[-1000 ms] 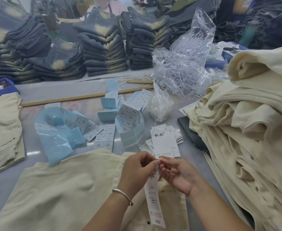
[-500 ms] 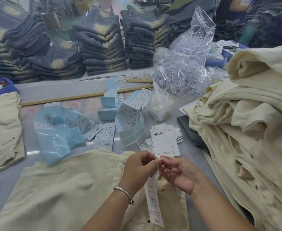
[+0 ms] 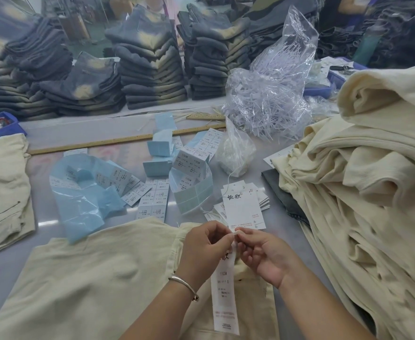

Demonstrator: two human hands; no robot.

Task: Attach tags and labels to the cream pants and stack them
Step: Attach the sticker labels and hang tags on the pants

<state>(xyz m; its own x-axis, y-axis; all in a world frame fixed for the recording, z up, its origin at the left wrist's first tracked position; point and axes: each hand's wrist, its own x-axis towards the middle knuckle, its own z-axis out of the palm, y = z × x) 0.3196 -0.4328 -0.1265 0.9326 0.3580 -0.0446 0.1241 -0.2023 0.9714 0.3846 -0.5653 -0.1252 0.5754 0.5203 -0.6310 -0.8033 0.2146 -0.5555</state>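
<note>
Long white paper hang tag (image 3: 224,293) hangs lengthwise over flat cream cotton pants (image 3: 84,278). Left hand (image 3: 205,249) and right hand (image 3: 266,256) both pinch its top loop, equally near.

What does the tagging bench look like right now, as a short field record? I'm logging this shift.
left hand: pinches top of hang tag
right hand: pinches same spot
hang tag: hangs over cream pants
spare tags: stacked beyond hands
untagged pile: right side
sticker sheets: table centre
</note>
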